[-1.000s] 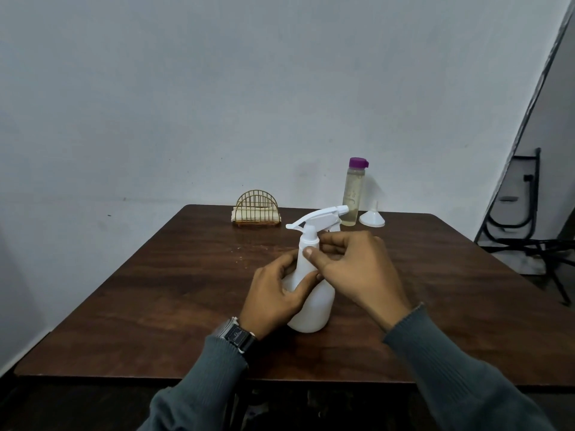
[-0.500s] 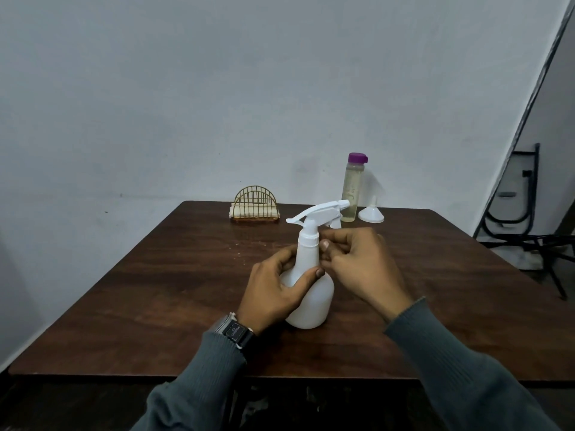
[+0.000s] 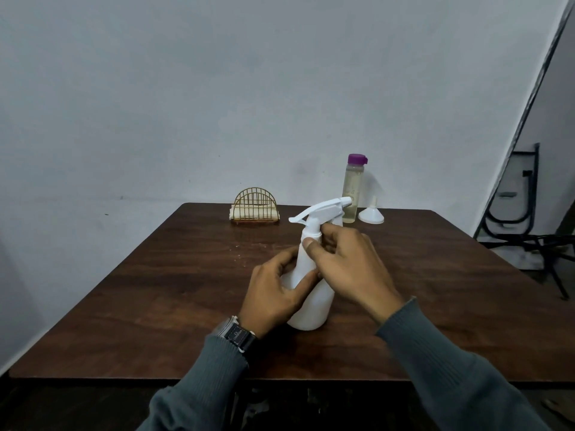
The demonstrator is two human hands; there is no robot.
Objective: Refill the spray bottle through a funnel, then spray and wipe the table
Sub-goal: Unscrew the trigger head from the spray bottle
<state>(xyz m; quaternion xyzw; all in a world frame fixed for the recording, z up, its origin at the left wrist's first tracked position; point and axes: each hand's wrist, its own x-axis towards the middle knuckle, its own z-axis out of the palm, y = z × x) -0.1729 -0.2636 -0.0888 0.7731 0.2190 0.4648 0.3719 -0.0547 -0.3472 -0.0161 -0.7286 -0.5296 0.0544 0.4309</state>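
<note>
A white spray bottle [image 3: 312, 309] stands upright near the middle of the dark wooden counter [image 3: 149, 290], its trigger head [image 3: 323, 208] on and the nozzle pointing to the far right; the left hand [image 3: 273, 295] is wrapped round the bottle's body from the left, thumb across the front, holding it; the right hand [image 3: 350, 269] has its fingers curled about the neck just under the trigger head, thumb tip against the collar; a dark wristwatch [image 3: 236, 334] sits on the left wrist, and both sleeves are grey; at the far edge of the counter stands a clear refill bottle [image 3: 352, 197] with a purple cap, pale liquid inside; just to its right a white funnel [image 3: 371, 214] rests mouth down, spout up; to the left, well apart, a gold wire holder [image 3: 255, 204] carries a folded pale cloth [image 3: 241, 214].
</note>
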